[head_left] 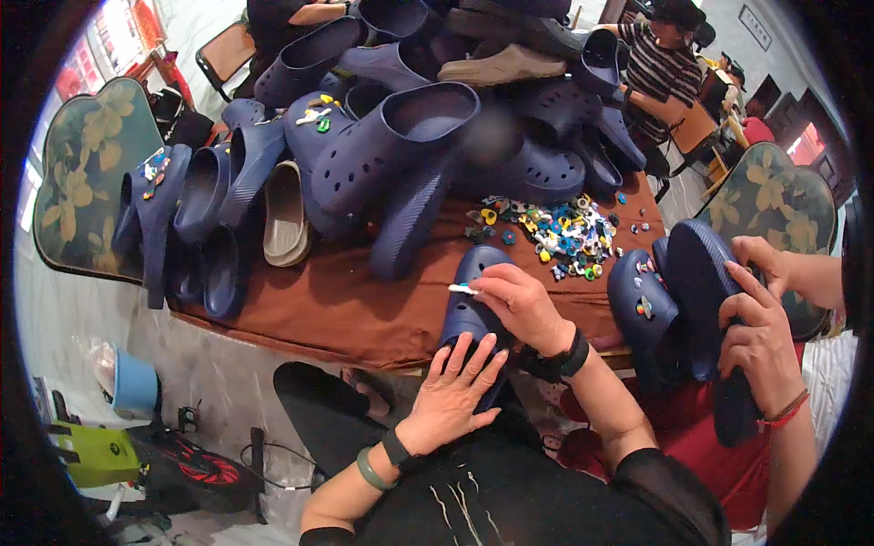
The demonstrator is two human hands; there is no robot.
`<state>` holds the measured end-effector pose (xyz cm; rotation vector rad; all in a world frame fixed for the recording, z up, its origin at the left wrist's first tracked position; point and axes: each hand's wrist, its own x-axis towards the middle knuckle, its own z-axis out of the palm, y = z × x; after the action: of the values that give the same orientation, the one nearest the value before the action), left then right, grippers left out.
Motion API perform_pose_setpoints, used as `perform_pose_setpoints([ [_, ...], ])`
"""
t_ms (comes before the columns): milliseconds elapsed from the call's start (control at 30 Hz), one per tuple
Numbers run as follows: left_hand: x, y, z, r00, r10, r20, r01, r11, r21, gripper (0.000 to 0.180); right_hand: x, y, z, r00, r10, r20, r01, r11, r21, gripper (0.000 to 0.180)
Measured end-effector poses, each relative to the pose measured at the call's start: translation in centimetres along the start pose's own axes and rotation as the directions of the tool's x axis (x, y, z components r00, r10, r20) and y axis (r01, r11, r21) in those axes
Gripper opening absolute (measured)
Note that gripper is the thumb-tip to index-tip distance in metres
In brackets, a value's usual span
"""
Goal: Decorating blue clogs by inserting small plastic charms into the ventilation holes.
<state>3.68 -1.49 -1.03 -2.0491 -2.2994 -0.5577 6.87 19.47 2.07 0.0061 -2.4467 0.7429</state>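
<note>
In front of me a navy foam clog (467,320) lies at the table's near edge, its holed toe facing away. My left hand (452,393) rests on its near end, fingers spread and flat. Above the upper, my right hand (521,309) pinches a small white shoe charm (463,289) near the holes. Part of the clog is hidden under both hands. Just beyond it lies a pile of colourful shoe charms (569,235).
A heap of navy clogs (387,136) covers the table's far side, with a beige clog (286,218) at its left. On my right, a co-worker's hands (763,332) hold a navy clog (696,291). A blue bucket (137,382) stands on the floor at left.
</note>
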Motion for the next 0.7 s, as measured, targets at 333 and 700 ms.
perform_pose_setpoints([
  [333, -0.2, -0.3, 0.4, 0.999, -0.017, -0.037, 0.013, 0.995, -0.095, 0.092, 1.5, 1.0, -1.6, 0.911, -0.182, 0.370, 0.173, 0.983, 0.056, 0.020],
  [700, -0.3, -0.8, 0.0, 0.999, -0.011, -0.034, 0.005, 0.986, -0.166, 0.094, 2.5, 2.7, -1.3, 0.921, -0.194, 0.338, 0.128, 0.969, 0.210, 0.014],
])
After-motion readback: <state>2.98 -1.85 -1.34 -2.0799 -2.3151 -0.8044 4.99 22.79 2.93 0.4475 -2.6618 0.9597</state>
